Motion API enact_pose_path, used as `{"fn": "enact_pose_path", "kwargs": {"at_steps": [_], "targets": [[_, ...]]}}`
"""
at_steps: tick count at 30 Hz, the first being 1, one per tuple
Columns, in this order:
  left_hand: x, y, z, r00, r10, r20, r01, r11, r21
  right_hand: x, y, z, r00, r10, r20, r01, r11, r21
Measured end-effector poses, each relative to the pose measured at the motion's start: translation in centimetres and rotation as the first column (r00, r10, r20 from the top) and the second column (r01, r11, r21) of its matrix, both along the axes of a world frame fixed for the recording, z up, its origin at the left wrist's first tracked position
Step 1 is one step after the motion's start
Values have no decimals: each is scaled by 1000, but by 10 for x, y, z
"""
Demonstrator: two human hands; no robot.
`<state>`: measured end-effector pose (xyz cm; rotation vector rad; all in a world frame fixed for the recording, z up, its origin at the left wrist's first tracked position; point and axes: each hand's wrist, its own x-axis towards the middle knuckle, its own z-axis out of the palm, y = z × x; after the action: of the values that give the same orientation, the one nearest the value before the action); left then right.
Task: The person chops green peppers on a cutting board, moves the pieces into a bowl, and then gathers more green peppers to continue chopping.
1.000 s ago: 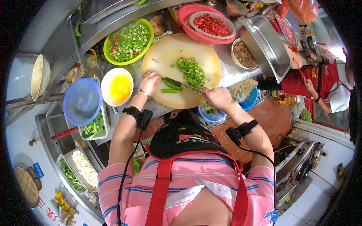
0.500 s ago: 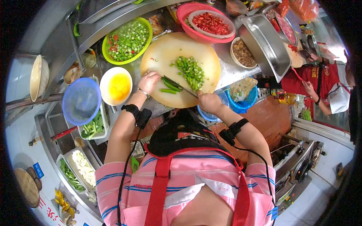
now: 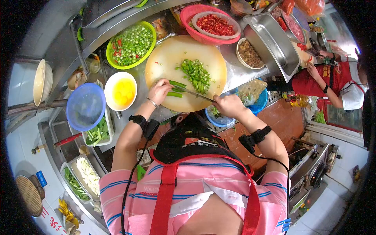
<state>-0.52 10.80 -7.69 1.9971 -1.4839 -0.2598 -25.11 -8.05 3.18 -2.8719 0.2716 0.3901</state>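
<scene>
A round cutting board (image 3: 164,51) lies in front of me with a pile of chopped green peppers (image 3: 196,74) on it. My left hand (image 3: 158,93) is closed at the board's left side, its fingers curled on the ends of long green peppers (image 3: 175,94). In my right hand (image 3: 229,105), at the board's lower right edge, is the handle of a knife (image 3: 192,93). The blade slants up and left across the board, over the peppers close to my left fingertips.
A green bowl of chopped peppers (image 3: 152,29), a white bowl of egg yolks (image 3: 134,98) and a blue bowl (image 3: 85,106) stand to the left. Behind are a red basin (image 3: 186,16) and a steel pan (image 3: 270,43). At the right another person (image 3: 333,80) works.
My right hand has moved right with the knife, and the blade has shifted right. My left hand has moved slightly right and down. The other person's arms have moved up.
</scene>
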Motion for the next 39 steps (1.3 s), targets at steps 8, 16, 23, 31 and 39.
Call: {"fn": "enact_pose_path", "kwargs": {"at_steps": [8, 16, 23, 31, 39], "targets": [[8, -3, -12, 999, -46, -13, 47, 999, 22, 25, -7, 17, 978, 165, -128, -168, 986, -20], [12, -3, -19, 998, -58, 24, 59, 998, -13, -1, 5, -31, 974, 12, -227, -10, 1000, 9], [-9, 27, 5, 983, 179, -39, -183, 978, -102, -9, -2, 2, 997, 35, -72, -35, 999, 0], [-9, 26, -1, 993, 89, 78, -76, 985, -155, 21, 9, 1, 994, 94, -51, -95, 996, -3], [-4, 26, 2, 997, 26, 72, -19, 995, -93, 35, 12, 34, 971, 68, -228, -45, 994, 104]]}}
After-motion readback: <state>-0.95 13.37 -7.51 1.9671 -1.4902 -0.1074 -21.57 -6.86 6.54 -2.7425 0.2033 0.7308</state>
